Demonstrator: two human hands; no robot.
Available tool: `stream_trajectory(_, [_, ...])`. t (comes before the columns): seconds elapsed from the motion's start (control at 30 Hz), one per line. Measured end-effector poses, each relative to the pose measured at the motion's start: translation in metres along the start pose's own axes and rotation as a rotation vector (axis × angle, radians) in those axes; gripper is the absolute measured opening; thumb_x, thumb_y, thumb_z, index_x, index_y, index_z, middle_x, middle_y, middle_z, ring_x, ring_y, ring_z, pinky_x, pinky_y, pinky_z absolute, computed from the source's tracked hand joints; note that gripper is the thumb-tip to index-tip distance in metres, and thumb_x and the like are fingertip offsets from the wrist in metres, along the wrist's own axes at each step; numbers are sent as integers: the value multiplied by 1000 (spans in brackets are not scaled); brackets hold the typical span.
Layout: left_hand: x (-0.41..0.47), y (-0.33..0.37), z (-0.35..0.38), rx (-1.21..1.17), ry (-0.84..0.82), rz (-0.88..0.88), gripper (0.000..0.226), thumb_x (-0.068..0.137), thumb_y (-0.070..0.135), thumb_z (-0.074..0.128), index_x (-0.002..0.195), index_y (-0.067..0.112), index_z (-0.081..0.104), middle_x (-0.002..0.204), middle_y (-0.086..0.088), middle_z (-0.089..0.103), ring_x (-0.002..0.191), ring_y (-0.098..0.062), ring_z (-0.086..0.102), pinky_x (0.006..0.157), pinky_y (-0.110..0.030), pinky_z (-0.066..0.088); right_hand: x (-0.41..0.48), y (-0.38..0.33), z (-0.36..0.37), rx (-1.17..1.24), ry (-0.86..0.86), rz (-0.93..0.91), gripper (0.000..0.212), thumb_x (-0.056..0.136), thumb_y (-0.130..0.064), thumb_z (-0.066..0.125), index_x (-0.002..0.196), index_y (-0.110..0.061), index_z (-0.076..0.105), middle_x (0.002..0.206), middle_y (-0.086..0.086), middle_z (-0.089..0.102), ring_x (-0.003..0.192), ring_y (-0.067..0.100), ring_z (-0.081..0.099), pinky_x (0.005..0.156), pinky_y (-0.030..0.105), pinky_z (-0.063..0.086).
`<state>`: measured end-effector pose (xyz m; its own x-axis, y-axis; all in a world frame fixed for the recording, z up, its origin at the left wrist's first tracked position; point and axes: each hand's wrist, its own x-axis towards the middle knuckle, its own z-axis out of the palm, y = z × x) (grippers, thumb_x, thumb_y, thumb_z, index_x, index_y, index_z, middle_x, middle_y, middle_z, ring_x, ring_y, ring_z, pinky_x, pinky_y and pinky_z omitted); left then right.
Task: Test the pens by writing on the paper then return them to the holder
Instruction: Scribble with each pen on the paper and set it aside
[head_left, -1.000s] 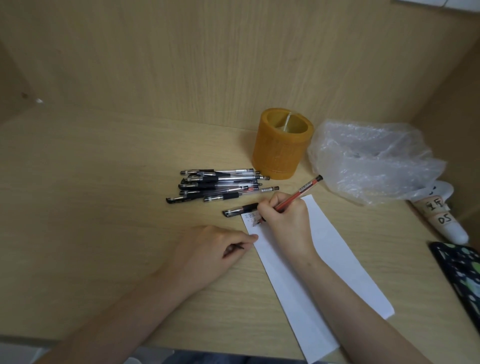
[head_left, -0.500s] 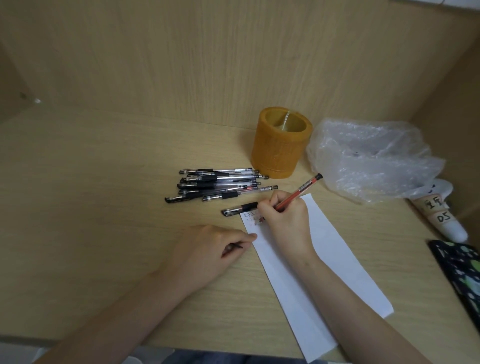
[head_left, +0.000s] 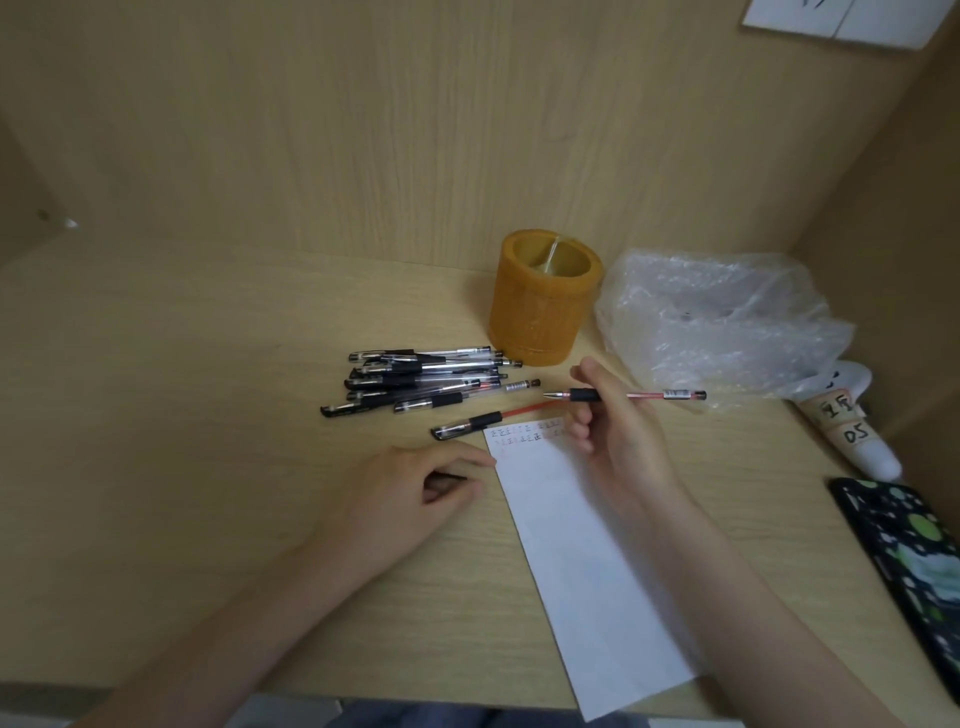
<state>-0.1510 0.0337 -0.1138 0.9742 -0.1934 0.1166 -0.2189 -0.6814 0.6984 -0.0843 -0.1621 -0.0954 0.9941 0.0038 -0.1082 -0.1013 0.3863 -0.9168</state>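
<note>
Fingers (head_left: 581, 432) and thumb of the right hand (head_left: 621, 436) pinch a red gel pen (head_left: 636, 396) by its black grip, holding it off the paper strip (head_left: 582, 545), which bears two short rows of test marks at its top edge. The pen lies level, long axis running left to right, bare tip to the left. The left hand (head_left: 410, 488) rests on the desk (head_left: 182, 415) at the strip's left edge, fingers curled round a small dark piece (head_left: 448, 476), probably the cap. The orange pen holder (head_left: 543, 312) stands just beyond the right hand and slightly to its left, mouth up, so the right hand is the nearer one. To drop in, the pen must turn from level to upright. Another red pen (head_left: 488, 418) lies by the strip's top corner, and a pile of pens (head_left: 421, 382) waits left of the holder
</note>
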Motion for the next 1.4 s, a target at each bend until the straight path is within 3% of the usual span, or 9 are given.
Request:
stream_trajectory(0.1, [-1,1,-3,-48,0,13,20,84,37,61,97,53,62,77,23,68,71,-2,61,62,-13,46,-4,-6,-1,-13,-57,-12,25,94,-20,56,72,-12,49,50,0,46,42,11,41,38,18,32])
stream_trajectory(0.23, [-6,6,-4,-83,-34,55,26,86,30,60,104,48,59,62,6,58,58,-9,51,56,-11,37,-11,-14,1,-18,-73,-44,28,93,-20,59,68,-12,47,51,1,47,42,12,41,38,18,32])
stream_trajectory(0.37, [-6,9,-4,-395,-144,-1,31,95,25,43,118,46,38,96,7,61,88,-13,54,80,-25,43,-21,-11,-1,-146,-77,-48,42,83,-29,67,49,-23,45,45,-2,40,39,12,35,36,18,26])
stream_trajectory(0.53, [-2,16,-2,-520,-186,66,54,95,7,45,134,33,21,80,18,61,77,0,53,73,-16,42,-39,-6,7,-152,-152,-12,37,76,-26,69,46,-25,47,43,-2,36,38,12,31,38,18,23])
stream_trajectory(0.8, [-2,25,-3,-551,-175,89,58,92,11,51,138,30,23,87,5,68,86,-15,60,74,-19,45,-47,-4,11,-242,-173,-45,37,84,-15,67,53,-20,49,42,-1,37,38,13,32,40,18,27])
stream_trajectory(0.93, [-1,28,-4,-508,-135,65,43,90,16,57,128,28,42,91,-2,71,80,-19,64,64,-22,48,-51,-6,10,-348,-333,-27,23,79,-25,68,70,-6,57,49,4,48,43,12,39,44,16,34])
stream_trajectory(1.03, [-1,29,-10,-544,-59,-45,15,83,22,62,96,17,65,76,-4,72,58,-14,63,47,-23,46,-53,-11,8,-305,-360,-40,19,83,-21,62,72,-5,62,57,5,59,45,11,45,48,16,39])
stream_trajectory(1.13, [-2,32,-8,-503,-42,-49,14,84,24,62,76,14,67,59,1,65,45,-10,54,43,-19,41,-55,-12,8,-370,-280,-130,20,89,-14,60,71,-6,61,54,1,59,44,9,45,48,16,38])
stream_trajectory(1.4, [0,43,3,-377,10,4,19,88,26,59,71,19,65,46,10,49,45,-2,42,48,-15,34,-62,-8,-2,-372,-217,-144,23,87,-21,61,68,-9,63,54,2,56,47,10,43,46,16,34])
